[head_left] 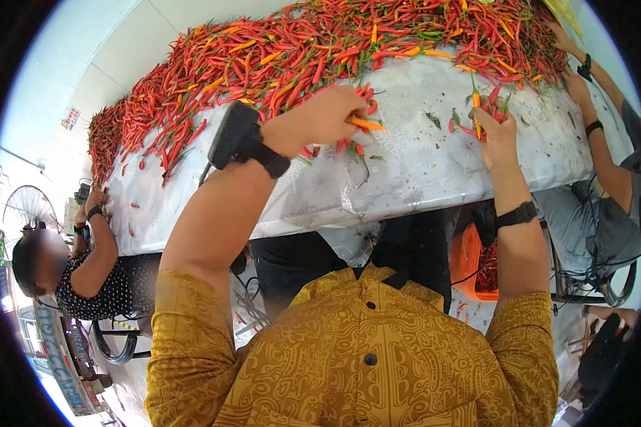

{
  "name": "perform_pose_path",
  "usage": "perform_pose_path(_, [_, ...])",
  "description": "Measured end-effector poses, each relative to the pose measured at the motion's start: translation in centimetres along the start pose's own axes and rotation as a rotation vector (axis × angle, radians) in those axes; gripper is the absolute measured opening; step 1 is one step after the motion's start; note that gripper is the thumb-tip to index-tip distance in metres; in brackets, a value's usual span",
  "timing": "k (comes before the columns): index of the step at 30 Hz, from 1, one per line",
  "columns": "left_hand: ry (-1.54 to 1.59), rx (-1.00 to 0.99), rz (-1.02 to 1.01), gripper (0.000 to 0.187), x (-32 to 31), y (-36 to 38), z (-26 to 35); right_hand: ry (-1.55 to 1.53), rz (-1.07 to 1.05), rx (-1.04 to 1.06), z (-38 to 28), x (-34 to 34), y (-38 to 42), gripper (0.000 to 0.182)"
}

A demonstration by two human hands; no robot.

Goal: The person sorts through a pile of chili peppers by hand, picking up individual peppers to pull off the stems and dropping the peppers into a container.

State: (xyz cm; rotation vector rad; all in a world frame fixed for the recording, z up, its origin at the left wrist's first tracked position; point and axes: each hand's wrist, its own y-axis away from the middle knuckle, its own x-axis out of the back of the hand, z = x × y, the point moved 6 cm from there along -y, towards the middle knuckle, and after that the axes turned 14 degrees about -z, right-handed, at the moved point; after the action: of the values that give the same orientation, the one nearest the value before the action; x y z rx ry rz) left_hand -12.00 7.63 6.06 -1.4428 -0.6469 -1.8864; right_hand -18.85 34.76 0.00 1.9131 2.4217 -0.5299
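My left hand (329, 115) is closed, and an orange chili pepper (367, 124) sticks out from its fingers over the white tabletop. Some red chilies show just past its fingertips. My right hand (498, 135) is also closed, its thumb pressed on a few chili peppers (476, 107), one orange and others red with green stems. Under and beside the left hand lie a few loose red chilies (356, 147). Close to the right hand, small chili pieces and bits of leaf are scattered on the plastic-covered table (413, 167).
A long heap of red and orange chilies (292, 60) runs along the table's far side. An orange crate (466, 265) with red chilies stands below the table edge. One person (96, 274) sits at the left end, another person (612, 192) at the right, hands at the heap.
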Motion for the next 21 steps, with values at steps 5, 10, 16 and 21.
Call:
perform_pose_path(5, [0.509,0.263,0.020,0.017,1.7,0.9,-2.1,0.009,-0.012,0.000,0.0,0.1,-0.1,0.016])
perform_pose_path(10, [0.729,0.247,0.161,0.020,2.9,1.3,-3.2,-0.007,-0.010,0.000,-0.3,-0.3,0.1,0.017])
perform_pose_path(16, [0.619,0.248,0.203,0.023,2.8,1.7,-3.6,-0.001,-0.021,0.014,-0.5,-0.4,0.1,0.018])
perform_pose_path(21, [0.636,0.329,-0.092,0.022,0.5,2.0,-2.8,-0.002,-0.011,0.002,-0.4,-0.4,0.1,0.017])
